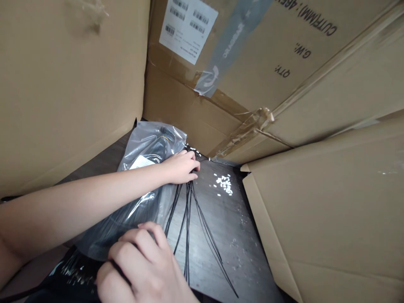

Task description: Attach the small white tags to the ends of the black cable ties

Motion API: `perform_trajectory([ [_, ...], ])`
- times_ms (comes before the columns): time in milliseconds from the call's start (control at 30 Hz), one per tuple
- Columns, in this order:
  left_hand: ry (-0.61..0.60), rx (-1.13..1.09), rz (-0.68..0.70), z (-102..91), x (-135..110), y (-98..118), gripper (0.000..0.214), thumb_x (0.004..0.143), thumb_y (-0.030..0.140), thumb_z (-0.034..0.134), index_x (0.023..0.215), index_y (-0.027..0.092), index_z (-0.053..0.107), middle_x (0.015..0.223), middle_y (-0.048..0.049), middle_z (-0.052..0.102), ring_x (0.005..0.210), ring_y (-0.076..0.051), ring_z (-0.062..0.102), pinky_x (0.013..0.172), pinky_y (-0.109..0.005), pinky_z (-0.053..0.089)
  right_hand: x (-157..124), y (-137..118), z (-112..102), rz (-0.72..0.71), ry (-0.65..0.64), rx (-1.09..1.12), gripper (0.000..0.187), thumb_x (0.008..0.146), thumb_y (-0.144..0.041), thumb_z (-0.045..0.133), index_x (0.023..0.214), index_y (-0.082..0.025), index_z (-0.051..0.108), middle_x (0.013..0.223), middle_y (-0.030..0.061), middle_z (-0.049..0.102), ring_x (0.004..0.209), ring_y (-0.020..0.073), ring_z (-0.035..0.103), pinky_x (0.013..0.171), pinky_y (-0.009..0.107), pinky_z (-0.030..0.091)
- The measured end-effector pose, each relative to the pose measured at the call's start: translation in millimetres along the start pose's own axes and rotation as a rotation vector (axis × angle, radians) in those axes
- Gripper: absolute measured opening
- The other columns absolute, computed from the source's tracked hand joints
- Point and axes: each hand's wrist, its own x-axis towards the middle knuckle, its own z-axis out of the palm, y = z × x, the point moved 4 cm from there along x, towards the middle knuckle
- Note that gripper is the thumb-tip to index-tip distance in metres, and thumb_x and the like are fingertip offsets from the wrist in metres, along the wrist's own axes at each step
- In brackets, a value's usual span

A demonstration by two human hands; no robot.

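My left hand (183, 167) reaches across from the left, its fingers curled closed around a bunch of thin black wires (188, 210). The wires fan out below it over the dark tabletop, and small white tips (197, 152) show just beyond the fingers. Under my left forearm lies a clear plastic bag (148, 134) full of more black wires, with a white label inside. Close to the camera, my right hand (142, 261) is closed with bent fingers, beside the bag's lower end. Whatever it may hold is hidden.
Tall cardboard boxes (72, 84) stand around the work surface (214, 227) at the left, back and right. A taped carton (252, 54) with printed text forms the back. Small white pieces (224, 185) lie scattered right of the wires.
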Motion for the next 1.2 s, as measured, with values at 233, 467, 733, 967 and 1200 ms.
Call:
perform_trajectory([
  [233, -0.006, 0.001, 0.005, -1.0, -1, 1, 0.033, 0.094, 0.036, 0.059, 0.121, 0.020, 0.071, 0.129, -0.0105, 0.058, 0.122, -0.028, 0.052, 0.110, -0.041, 0.042, -2, 2, 1, -0.008, -0.010, -0.003, 0.014, 0.085, -0.008, 0.064, 0.077, -0.018, 0.062, 0.076, -0.0021, 0.062, 0.079, 0.0124, 0.054, 0.077, 0.033, 0.043],
  [467, -0.018, 0.012, -0.003, -2.6, -1, 2, 0.034, 0.095, 0.036, 0.058, 0.122, 0.020, 0.071, 0.131, -0.0113, 0.057, 0.122, -0.027, 0.052, 0.110, -0.040, 0.041, -1, -2, 4, 0.028, -0.082, 0.012, 0.012, 0.091, -0.011, 0.061, 0.083, -0.019, 0.064, 0.081, -0.0030, 0.065, 0.079, 0.0119, 0.053, 0.076, 0.034, 0.043],
  [733, -0.001, 0.017, 0.002, 0.2, 0, 0, 0.034, 0.094, 0.037, 0.059, 0.121, 0.021, 0.072, 0.128, -0.0101, 0.058, 0.122, -0.028, 0.051, 0.109, -0.041, 0.042, -1, 0, 0, 0.030, 0.033, 0.061, 0.020, 0.090, -0.009, 0.063, 0.072, -0.018, 0.062, 0.083, -0.0030, 0.068, 0.079, 0.0104, 0.054, 0.078, 0.032, 0.046],
  [967, -0.004, 0.009, 0.006, -0.6, 0, 1, 0.034, 0.094, 0.037, 0.059, 0.121, 0.020, 0.072, 0.128, -0.0105, 0.058, 0.121, -0.028, 0.051, 0.109, -0.042, 0.042, -2, 0, -6, 0.053, 0.037, 0.056, 0.025, 0.089, -0.006, 0.060, 0.067, -0.018, 0.057, 0.080, -0.0025, 0.066, 0.076, 0.0096, 0.054, 0.072, 0.029, 0.044],
  [1200, -0.012, 0.001, -0.001, -1.1, -1, 1, 0.034, 0.094, 0.036, 0.058, 0.121, 0.020, 0.071, 0.129, -0.0101, 0.058, 0.121, -0.027, 0.051, 0.110, -0.041, 0.041, -8, 4, -2, 0.013, -0.061, 0.050, 0.020, 0.088, -0.007, 0.061, 0.072, -0.018, 0.058, 0.079, -0.0017, 0.063, 0.077, 0.0109, 0.055, 0.071, 0.031, 0.042],
])
